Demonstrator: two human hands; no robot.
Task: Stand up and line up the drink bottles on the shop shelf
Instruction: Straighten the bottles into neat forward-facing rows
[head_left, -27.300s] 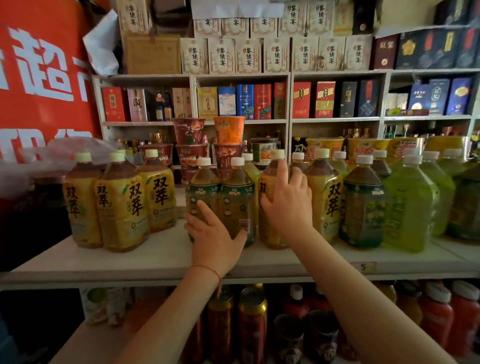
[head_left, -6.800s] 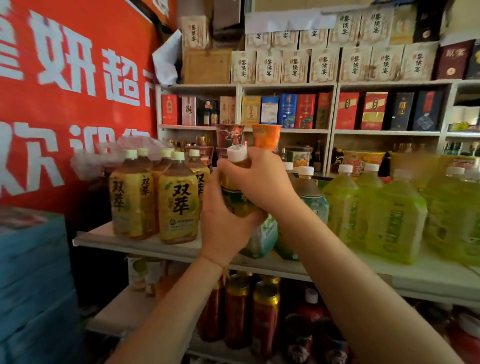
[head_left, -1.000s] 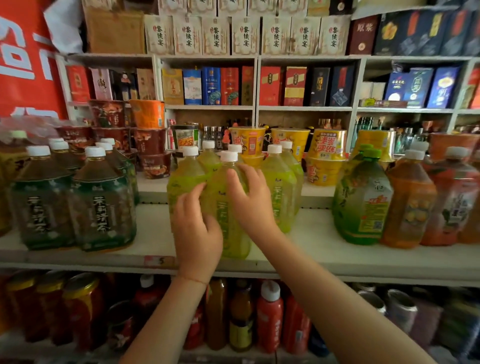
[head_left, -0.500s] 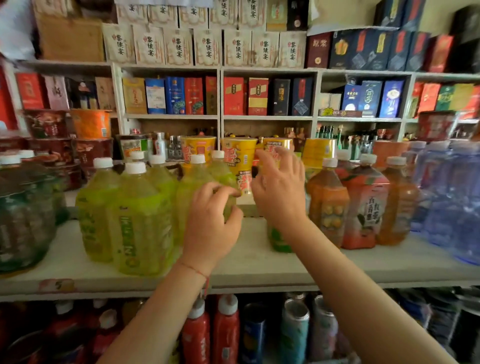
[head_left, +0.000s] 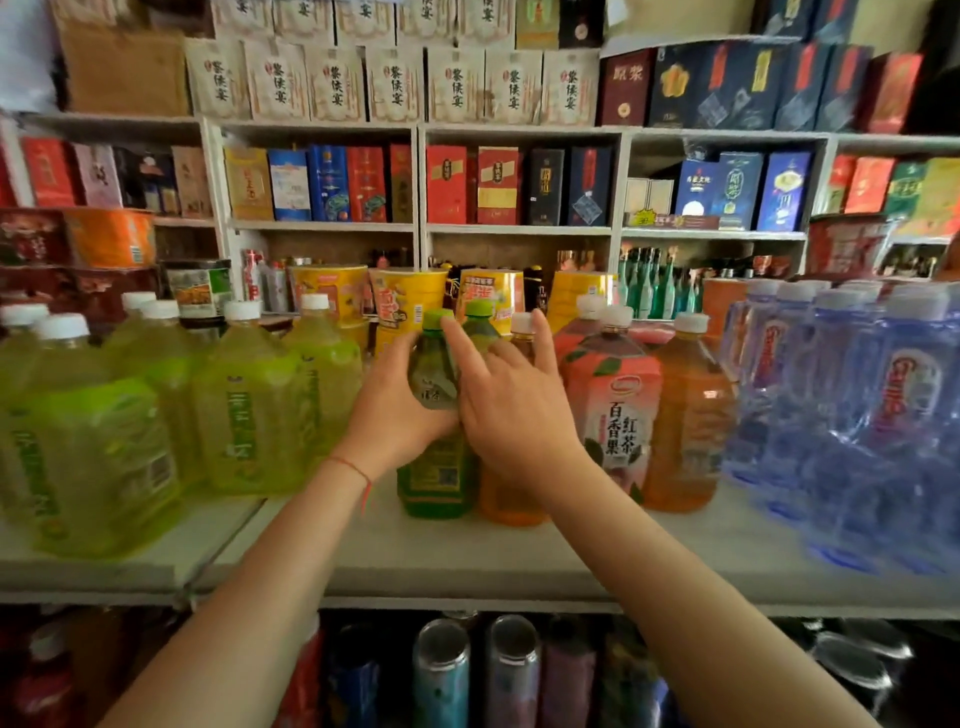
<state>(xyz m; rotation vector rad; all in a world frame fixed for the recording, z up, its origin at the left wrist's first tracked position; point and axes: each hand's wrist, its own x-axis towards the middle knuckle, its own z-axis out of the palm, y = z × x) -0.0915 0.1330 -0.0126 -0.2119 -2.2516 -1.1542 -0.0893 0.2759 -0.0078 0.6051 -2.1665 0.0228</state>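
Here, head view: a person stands at a shop shelf (head_left: 467, 561), both bare arms reaching in over its front edge.
Left hand (head_left: 395, 410): fingers and thumb curl round the shoulder of a green-capped bottle (head_left: 434, 467), gripping it from its left side.
Right hand (head_left: 511, 410): fingers mostly straight and spread, palm laid against the right side of the same bottle; nothing is clasped in it.
Bottle in hand: upright on the shelf board, about mid-shelf, touching an orange bottle (head_left: 509, 499) just beside it on the right.
Left neighbours: yellow-green bottles (head_left: 249, 405) stand upright in a tidy block.
Right neighbours: a pink-labelled tea bottle (head_left: 613, 415) and an amber bottle (head_left: 691, 415) stand close together, then blue water bottles (head_left: 883, 415).
Progress: no bottle in view lies fallen, so standing up looks finished here; what seems left is squaring this middle cluster, which sits less evenly than the groups either side.
Open room: a bare gap lies between the yellow-green block and the held bottle, and a bare strip runs along the front of the board.
Edges: the front lip is close below the wrists; noodle tubs (head_left: 410, 301) crowd right behind the bottles, so there is little room to push back.
Below: a lower shelf of cans (head_left: 441, 670) and bottles, blurred.
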